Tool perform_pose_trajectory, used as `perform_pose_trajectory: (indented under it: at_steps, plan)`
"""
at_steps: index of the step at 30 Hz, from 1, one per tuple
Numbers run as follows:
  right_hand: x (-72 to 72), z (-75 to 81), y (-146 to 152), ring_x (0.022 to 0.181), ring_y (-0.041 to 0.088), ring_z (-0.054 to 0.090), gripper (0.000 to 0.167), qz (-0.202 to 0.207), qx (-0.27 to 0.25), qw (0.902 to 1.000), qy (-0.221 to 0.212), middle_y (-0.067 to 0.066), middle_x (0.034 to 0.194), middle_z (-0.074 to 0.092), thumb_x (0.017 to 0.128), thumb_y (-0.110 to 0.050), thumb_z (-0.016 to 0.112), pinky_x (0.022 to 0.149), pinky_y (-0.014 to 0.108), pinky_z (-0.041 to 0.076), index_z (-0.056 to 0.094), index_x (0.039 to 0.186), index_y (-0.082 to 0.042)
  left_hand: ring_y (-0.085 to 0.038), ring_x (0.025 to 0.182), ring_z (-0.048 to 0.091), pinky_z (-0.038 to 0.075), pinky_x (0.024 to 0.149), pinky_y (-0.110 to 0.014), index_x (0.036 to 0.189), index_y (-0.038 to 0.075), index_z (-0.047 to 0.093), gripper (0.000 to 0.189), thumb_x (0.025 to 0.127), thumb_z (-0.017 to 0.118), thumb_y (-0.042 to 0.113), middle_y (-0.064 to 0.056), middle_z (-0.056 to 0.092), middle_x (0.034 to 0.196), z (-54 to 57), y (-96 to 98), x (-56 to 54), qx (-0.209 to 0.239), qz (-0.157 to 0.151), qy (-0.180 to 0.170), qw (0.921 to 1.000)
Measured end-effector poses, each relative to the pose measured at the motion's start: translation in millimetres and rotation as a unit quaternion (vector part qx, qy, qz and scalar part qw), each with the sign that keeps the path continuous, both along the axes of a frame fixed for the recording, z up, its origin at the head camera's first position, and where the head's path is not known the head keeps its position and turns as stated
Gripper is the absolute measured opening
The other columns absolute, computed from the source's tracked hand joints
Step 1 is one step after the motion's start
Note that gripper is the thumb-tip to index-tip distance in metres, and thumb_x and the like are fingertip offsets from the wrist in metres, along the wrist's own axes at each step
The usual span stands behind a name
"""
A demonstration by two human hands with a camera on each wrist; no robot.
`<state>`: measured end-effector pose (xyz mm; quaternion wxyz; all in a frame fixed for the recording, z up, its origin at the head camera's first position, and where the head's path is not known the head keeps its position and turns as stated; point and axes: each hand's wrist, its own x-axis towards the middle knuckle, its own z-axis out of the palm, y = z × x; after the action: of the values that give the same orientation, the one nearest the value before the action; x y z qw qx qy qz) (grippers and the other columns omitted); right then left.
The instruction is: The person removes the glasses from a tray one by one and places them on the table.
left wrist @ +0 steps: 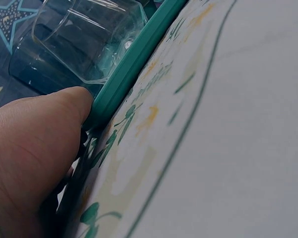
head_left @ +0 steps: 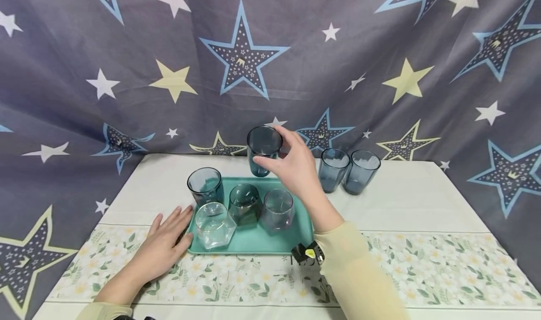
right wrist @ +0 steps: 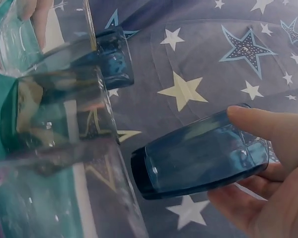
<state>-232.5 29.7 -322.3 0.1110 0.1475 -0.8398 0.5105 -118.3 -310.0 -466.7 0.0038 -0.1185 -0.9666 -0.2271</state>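
Note:
My right hand grips a blue glass tumbler between thumb and fingers, holding it over the back edge of a teal tray. My left hand lies with straight fingers at the tray's left edge, its thumb touching the rim in the left wrist view. On the tray stand a clear hexagonal glass at front left, a dark grey-green glass in the middle and a pinkish clear glass on the right. Another blue tumbler stands at its back left corner.
Two more blue tumblers stand side by side on the table, right of the tray. A white cloth with a floral band covers the table. Behind it hangs a dark curtain printed with stars.

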Motion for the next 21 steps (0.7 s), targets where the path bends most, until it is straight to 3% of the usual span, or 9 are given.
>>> perform_pose_trajectory:
  at_steps: [8, 12, 21]
  plan:
    - [7.4, 15.3, 36.4, 0.124, 0.022, 0.068, 0.089, 0.015, -0.029, 0.9979, -0.055, 0.001, 0.147, 0.061, 0.087, -0.034, 0.098, 0.098, 0.042, 0.061, 0.054, 0.165, -0.025, -0.045, 0.165, 0.023, -0.004, 0.132, -0.068, 0.171, 0.004, 0.039, 0.066, 0.118, 0.050, 0.041, -0.016, 0.033, 0.178, -0.3, -0.7, -1.1, -0.002, -0.002, 0.003, 1.0000]
    - [11.2, 20.7, 54.0, 0.120, 0.022, 0.070, 0.090, 0.000, -0.012, 0.9976, -0.068, 0.002, 0.140, 0.066, 0.086, -0.035, 0.099, 0.094, 0.045, 0.061, 0.055, 0.164, -0.029, -0.045, 0.165, 0.023, -0.005, 0.132, -0.067, 0.171, 0.003, 0.038, 0.066, 0.119, 0.050, 0.041, -0.016, 0.032, 0.178, -1.0, -1.5, -0.5, -0.001, -0.002, 0.002, 1.0000]
    - [25.0, 22.5, 101.1, 0.128, 0.021, 0.068, 0.093, -0.029, 0.029, 0.9963, -0.076, 0.003, 0.140, 0.071, 0.085, -0.040, 0.099, 0.097, 0.047, 0.058, 0.054, 0.165, -0.026, -0.047, 0.165, 0.023, -0.005, 0.132, -0.068, 0.171, 0.002, 0.038, 0.065, 0.118, 0.049, 0.039, -0.018, 0.032, 0.178, -0.1, -1.1, -1.1, -0.003, -0.003, 0.002, 1.0000]
